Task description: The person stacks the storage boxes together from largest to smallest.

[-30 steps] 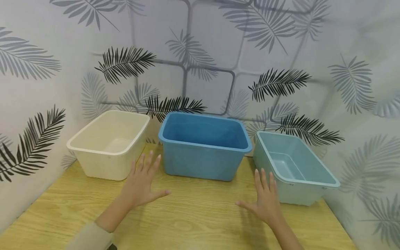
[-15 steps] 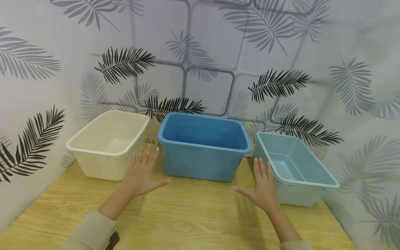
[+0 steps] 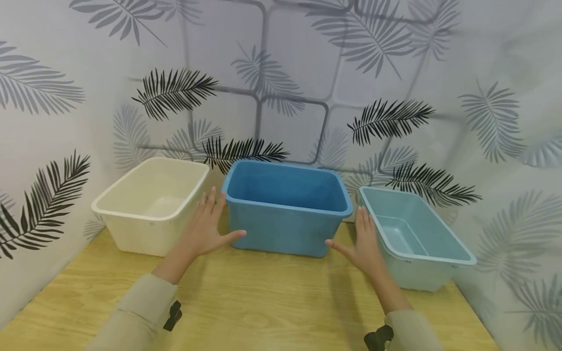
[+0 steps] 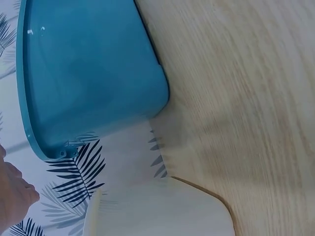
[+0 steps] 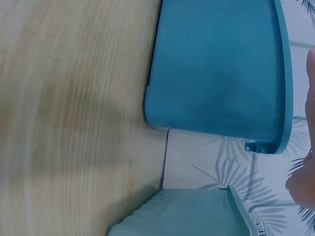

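Note:
A blue plastic bin [image 3: 283,226] stands at the back middle of the table, its open top facing up and nothing seen inside. My left hand [image 3: 203,231] is by its left side, fingers straight and spread, thumb across the front. On the other side my right hand [image 3: 362,243] has its fingers straight and its thumb pointing toward the bin's right front corner. The left wrist view shows part of the left hand [image 4: 15,194] apart from the blue bin [image 4: 88,73]. In the right wrist view the right hand [image 5: 305,177] appears beyond the rim, also apart.
A cream bin [image 3: 140,231] stands to the left, close behind my left hand. On the right is a pale green bin [image 3: 421,273], set at an angle beside my right hand. The wood-grain table [image 3: 268,302] ends against a leaf-patterned wall covering [image 3: 290,63].
Both hands have moved forward, away from me, to either side of the blue bin. More of both sleeves has come into view. The bins have stayed where they were.

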`<action>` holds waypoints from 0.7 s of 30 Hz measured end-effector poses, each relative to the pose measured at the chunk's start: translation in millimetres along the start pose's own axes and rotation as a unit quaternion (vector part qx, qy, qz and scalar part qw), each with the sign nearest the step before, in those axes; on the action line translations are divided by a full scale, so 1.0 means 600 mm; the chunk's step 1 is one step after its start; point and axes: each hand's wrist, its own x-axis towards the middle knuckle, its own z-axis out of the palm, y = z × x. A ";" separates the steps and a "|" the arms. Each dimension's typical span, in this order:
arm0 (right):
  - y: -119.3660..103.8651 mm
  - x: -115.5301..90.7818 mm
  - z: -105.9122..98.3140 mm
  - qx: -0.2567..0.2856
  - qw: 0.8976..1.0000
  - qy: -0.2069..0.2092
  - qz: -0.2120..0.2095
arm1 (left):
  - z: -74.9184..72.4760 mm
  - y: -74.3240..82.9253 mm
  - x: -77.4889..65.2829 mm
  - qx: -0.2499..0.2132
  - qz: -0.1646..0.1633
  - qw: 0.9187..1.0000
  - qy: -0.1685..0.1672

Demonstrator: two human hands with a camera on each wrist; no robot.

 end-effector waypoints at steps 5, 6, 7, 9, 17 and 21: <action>-0.001 0.023 -0.003 0.013 1.000 0.000 0.009 | -0.003 -0.003 0.020 -0.015 -0.023 1.000 -0.015; -0.002 0.028 -0.003 0.015 1.000 0.001 0.012 | -0.003 -0.004 0.024 -0.018 -0.028 0.999 -0.018; -0.002 0.032 -0.003 0.018 1.000 0.000 0.015 | -0.003 -0.006 0.027 -0.019 -0.032 0.999 -0.020; -0.002 0.041 -0.001 0.020 1.000 -0.001 0.021 | -0.003 -0.007 0.033 -0.027 -0.039 0.999 -0.021; -0.004 0.070 0.000 0.031 0.999 0.005 0.033 | 0.003 0.000 0.051 -0.042 -0.043 0.998 -0.029; -0.009 0.080 0.001 0.041 0.998 0.001 0.037 | 0.010 0.002 0.061 -0.044 -0.045 0.998 -0.021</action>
